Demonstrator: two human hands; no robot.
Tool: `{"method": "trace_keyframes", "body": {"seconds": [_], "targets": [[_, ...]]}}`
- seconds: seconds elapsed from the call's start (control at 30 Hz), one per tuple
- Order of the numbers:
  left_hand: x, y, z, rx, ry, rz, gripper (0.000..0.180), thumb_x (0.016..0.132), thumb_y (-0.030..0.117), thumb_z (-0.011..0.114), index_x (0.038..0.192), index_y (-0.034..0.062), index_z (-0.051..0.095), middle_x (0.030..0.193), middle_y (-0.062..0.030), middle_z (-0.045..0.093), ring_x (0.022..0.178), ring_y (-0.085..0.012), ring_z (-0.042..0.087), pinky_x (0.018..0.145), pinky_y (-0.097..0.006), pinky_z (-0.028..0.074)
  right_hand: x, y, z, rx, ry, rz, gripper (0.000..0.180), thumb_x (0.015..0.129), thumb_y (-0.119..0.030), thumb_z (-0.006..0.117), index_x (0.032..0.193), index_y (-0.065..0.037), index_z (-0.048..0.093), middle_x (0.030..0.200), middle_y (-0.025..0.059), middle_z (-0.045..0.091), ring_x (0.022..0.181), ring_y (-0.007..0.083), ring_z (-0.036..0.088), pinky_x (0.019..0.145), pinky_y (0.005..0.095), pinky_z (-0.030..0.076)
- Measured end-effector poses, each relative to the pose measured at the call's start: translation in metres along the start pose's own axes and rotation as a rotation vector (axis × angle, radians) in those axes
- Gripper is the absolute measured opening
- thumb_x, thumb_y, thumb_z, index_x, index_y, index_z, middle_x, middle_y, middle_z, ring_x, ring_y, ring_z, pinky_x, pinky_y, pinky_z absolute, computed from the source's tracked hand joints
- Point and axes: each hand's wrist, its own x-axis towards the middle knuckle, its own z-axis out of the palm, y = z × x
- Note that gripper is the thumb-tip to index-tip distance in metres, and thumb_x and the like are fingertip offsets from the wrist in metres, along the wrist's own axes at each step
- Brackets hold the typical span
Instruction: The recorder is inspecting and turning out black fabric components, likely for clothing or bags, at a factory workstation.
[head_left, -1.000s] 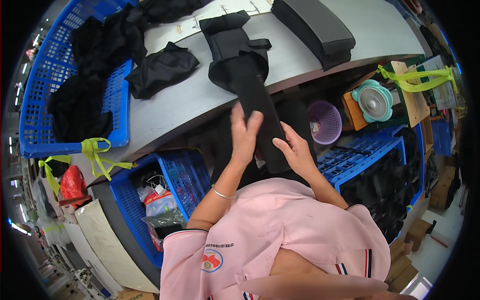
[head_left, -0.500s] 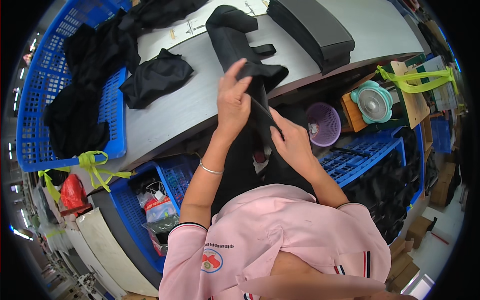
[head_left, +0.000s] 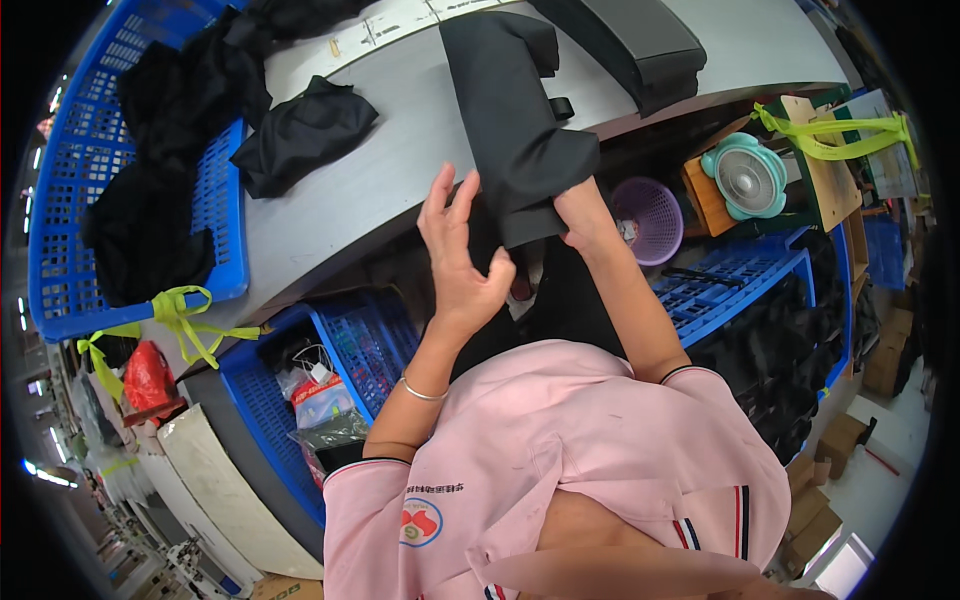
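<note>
A long black fabric piece (head_left: 497, 110) with a small loop on its right side lies across the table, its near end hanging over the front edge. My right hand (head_left: 583, 213) grips the right side of that near end; most of its fingers are hidden by the cloth. To the left of the cloth, my left hand (head_left: 460, 250) is open, fingers spread and holding nothing. On the table further left lies a crumpled black fabric bundle (head_left: 310, 135). A stack of flat dark pieces (head_left: 640, 45) lies at the far right of the tabletop.
A blue basket (head_left: 140, 325) with black cloth stands at the left, yellow-green ties on its rim. Another blue basket (head_left: 260, 430) holds packets below the table. A purple bin (head_left: 655, 225), a teal fan (head_left: 745, 175) and a blue crate (head_left: 725, 300) are at the right.
My left hand has let go of the cloth and opened, moving slightly down. The black piece is spread wider and flatter. My right hand has moved up to its right side.
</note>
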Motion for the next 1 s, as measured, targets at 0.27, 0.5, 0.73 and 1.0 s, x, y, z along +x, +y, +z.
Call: {"method": "trace_keyframes", "body": {"seconds": [0.27, 0.5, 0.73, 1.0], "targets": [[0.003, 0.015, 0.018, 0.062, 0.234, -0.065, 0.075, 0.072, -0.011, 0.066, 0.144, 0.0081, 0.053, 0.143, -0.0129, 0.047, 0.103, -0.0205, 0.054, 0.080, -0.030, 0.050, -0.020, -0.013, 0.018, 0.274, 0.035, 0.102, 0.034, 0.096, -0.015, 0.066, 0.125, -0.001, 0.059, 0.118, 0.0092, 0.065, 0.103, 0.0186, 0.067, 0.087, 0.0350, 0.057], [0.004, 0.023, 0.021, -0.109, 0.288, -0.091, 0.065, 0.070, -0.022, 0.056, 0.128, 0.0055, 0.067, 0.125, -0.0089, 0.056, 0.081, -0.0093, 0.055, 0.065, -0.022, 0.050, -0.026, -0.002, 0.011, 0.451, -0.065, 0.122, 0.030, 0.097, -0.018, 0.065, 0.123, -0.003, 0.061, 0.115, 0.0089, 0.068, 0.102, 0.0186, 0.068, 0.089, 0.0352, 0.058], [-0.001, 0.027, 0.024, -0.216, 0.316, -0.080, 0.061, 0.072, -0.021, 0.058, 0.127, 0.0025, 0.067, 0.124, -0.0087, 0.054, 0.080, -0.0069, 0.054, 0.067, -0.021, 0.051, -0.024, 0.022, 0.006, 0.570, -0.042, 0.144, 0.041, 0.095, -0.024, 0.068, 0.130, -0.006, 0.058, 0.124, 0.0090, 0.064, 0.112, 0.0228, 0.065, 0.096, 0.0417, 0.056], [-0.003, 0.018, 0.019, -0.285, 0.283, -0.091, 0.059, 0.073, -0.022, 0.057, 0.126, 0.0011, 0.068, 0.124, -0.0077, 0.053, 0.082, -0.0069, 0.053, 0.070, -0.021, 0.051, -0.023, 0.018, 0.005, 0.510, 0.008, 0.141, 0.046, 0.092, -0.026, 0.071, 0.132, -0.006, 0.057, 0.124, 0.0094, 0.064, 0.111, 0.0236, 0.065, 0.096, 0.0428, 0.056]]}}
